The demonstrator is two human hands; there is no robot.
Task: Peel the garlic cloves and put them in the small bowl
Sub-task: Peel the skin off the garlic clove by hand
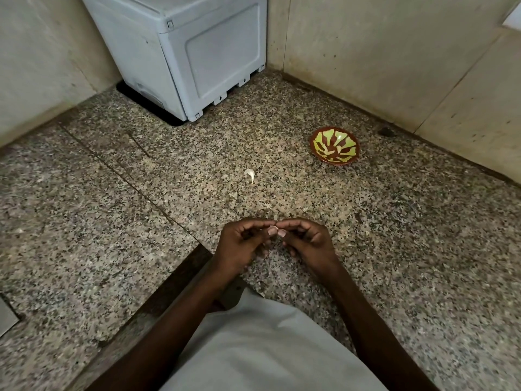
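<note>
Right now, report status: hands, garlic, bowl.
Both hands pinching one garlic clove, mid-peel. Another clove lies loose on the counter. Small bowl far right, some pale pieces inside. Path unobstructed.

The garlic clove (273,229) is almost wholly hidden: only a pale sliver shows between the thumbs of the left hand (243,246) and the right hand (307,244), too little to tell how much skin is on it. A faint flake (275,217) just above the fingertips is perhaps loose peel. The pale pieces (332,149) in the small bowl (315,153) are too small to count. The grey appliance (180,52) is cut off by the top edge, and a metal plate (7,316) by the left edge
</note>
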